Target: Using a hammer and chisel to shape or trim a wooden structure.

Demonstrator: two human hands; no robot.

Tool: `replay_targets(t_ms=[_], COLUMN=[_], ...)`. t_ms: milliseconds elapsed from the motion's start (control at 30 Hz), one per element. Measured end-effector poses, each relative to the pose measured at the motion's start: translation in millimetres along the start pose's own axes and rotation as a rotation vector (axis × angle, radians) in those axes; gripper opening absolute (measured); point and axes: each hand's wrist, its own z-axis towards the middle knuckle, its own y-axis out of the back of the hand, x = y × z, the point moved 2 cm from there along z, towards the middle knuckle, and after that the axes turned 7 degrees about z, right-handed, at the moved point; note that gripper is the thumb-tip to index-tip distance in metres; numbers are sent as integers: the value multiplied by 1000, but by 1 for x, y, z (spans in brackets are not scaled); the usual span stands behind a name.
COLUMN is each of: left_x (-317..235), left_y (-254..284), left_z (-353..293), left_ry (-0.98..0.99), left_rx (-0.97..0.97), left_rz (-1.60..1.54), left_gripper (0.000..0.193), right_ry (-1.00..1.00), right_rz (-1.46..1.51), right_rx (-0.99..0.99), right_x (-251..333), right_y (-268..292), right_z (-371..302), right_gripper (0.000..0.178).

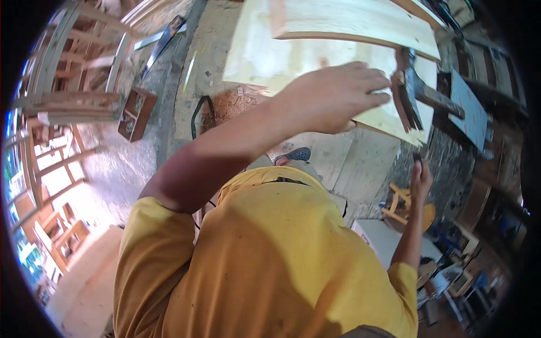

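My left hand [344,96] reaches across a pale plywood sheet [259,62], fingers stretched out and slightly apart. Whether it presses on the wood, I cannot tell. Just right of its fingertips a claw hammer [410,90] lies at the sheet's right side, its handle pointing right. Below the sheet's splintered near right corner is my right hand [420,180], closed around a small dark object [417,158]. Only the end of that object shows, so its kind is unclear. Over the sheet's far part lies a pale wooden panel [349,25].
A handsaw [163,45] lies at the far left, above a small wooden box [137,114]. Wooden frames [62,67] stand along the left. Sawdust [234,107] covers some floor beside the sheet. A wooden stool [401,203] and a white panel [389,236] are at the lower right.
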Motion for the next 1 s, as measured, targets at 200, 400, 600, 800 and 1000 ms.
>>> replay_targets(t_ms=[200,400,600,800,1000], left_x=[-59,-115,-85,-89,-78], left_y=[-8,-16,30,54,83], left_z=[-13,-23,-39,-47,-60], left_ry=[23,-239,-460,-399,-9], left_rx=[-95,-446,-278,-368,-702], left_rz=[-96,-124,-302,-136,-774], left_gripper=[41,37,37,22,12], right_ry=[-424,-452,-360,-352,172], right_rz=[537,1607,915,1008,460], right_rx=[228,506,124,424,188], right_x=[88,214,275,322,306], right_y=[30,-6,-19,-38,-1], right_z=[-53,-30,-30,-13,11], right_gripper=[16,27,33,31,29])
